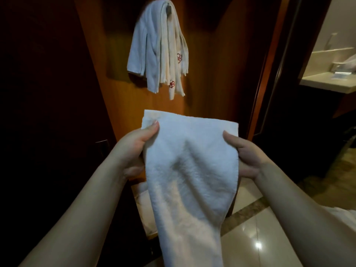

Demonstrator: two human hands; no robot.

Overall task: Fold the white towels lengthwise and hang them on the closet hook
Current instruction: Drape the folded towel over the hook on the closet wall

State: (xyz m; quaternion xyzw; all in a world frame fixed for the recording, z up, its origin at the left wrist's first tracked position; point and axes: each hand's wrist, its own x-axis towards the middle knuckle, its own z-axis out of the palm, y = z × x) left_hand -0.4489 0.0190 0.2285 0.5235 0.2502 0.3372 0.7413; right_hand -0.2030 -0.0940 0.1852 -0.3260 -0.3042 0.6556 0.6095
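A white towel [190,170] hangs lengthwise in front of me, its top edge level and its lower part trailing down out of frame. My left hand [134,147] pinches its upper left edge, thumb on the front. My right hand [242,153] grips the upper right edge, fingers behind the cloth. Above, several white towels [154,49] hang bunched on the closet hook [169,9], two showing red flower embroidery. The hook's dark metal tip shows at the top of the bunch.
The hook sits on a wooden closet panel [212,64]. A dark closet door [48,93] stands at left. More white cloth [143,201] lies low behind the held towel. At right are a bathroom counter [327,81] and glossy floor tiles [254,237].
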